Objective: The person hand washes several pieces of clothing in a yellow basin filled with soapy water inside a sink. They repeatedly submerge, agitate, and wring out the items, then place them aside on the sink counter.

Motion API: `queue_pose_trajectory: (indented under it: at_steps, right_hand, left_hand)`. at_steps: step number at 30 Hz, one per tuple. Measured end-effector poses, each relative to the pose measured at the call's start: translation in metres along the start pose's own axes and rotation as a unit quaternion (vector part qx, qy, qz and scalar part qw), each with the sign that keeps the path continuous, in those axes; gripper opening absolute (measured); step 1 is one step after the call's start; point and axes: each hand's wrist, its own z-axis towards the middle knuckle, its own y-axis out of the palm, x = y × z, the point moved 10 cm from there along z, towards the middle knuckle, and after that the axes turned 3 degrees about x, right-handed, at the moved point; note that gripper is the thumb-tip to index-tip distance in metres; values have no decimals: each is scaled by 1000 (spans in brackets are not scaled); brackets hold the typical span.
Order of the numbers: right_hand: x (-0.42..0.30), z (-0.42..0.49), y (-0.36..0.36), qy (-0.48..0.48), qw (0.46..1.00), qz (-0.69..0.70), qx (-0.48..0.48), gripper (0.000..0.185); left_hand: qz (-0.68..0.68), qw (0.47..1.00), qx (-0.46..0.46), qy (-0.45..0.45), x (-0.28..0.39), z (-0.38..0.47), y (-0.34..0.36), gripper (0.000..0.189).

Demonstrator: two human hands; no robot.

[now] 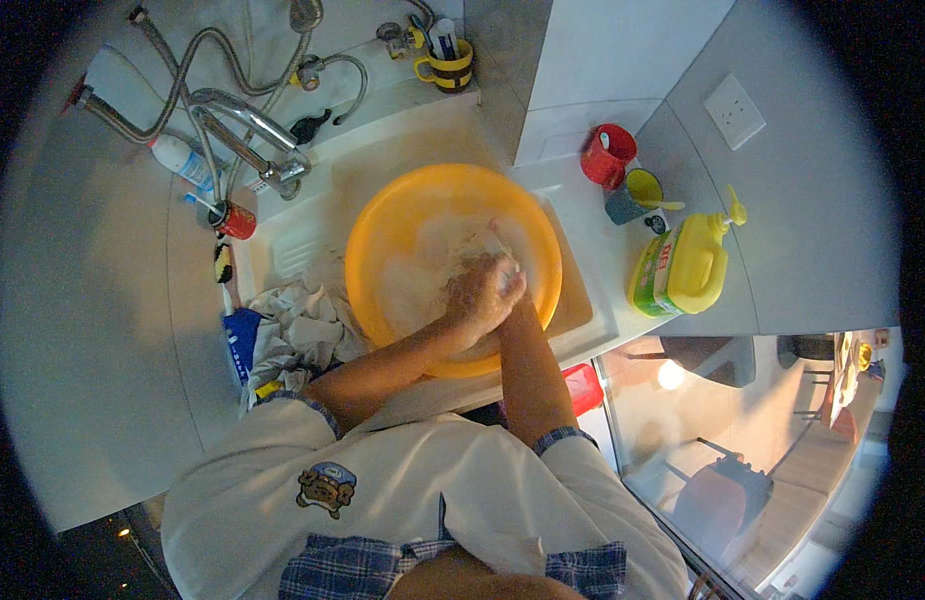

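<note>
An orange plastic basin (365, 225) of cloudy, sudsy water stands in the white sink (575, 292). Over its right half my two hands meet, close to the water. My left hand (473, 296) is curled and crosses in front of my right hand (516, 283), which is largely hidden. A pale scrap of what looks like wet cloth (498, 238) shows just beyond the fingers; suds and blur hide the rest. To the left of the basin, a heap of whitish cloth (305, 326) lies on the sink's ribbed side, near my left forearm.
A chrome faucet (241, 124) with braided hoses reaches over the back left. Beside it are a white bottle (181, 159), a red cup (233, 221) and a scrub brush (223, 262). On the right ledge stand a red mug (608, 155), a grey-green cup (631, 199) and a yellow pump jug (683, 262).
</note>
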Motion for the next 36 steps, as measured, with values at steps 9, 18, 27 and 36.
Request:
queue_pose_trajectory:
  at_steps: [9,18,27,36]
  right_hand:
    - [-19,-29,34,-65,989,-95,95,48]
    - [-67,-40,40,-155,568,-780,213,57]
    - [-22,12,-37,-117,962,-188,159,50]
    - [21,20,-41,-18,999,-22,18,51]
  left_hand:
    - [239,968,24,-73,-108,88,-47,26]
    - [230,915,-328,41,-92,35,0,45]
    - [85,995,52,-31,-74,44,-7,40]
    - [141,989,-38,-33,-26,42,-30,27]
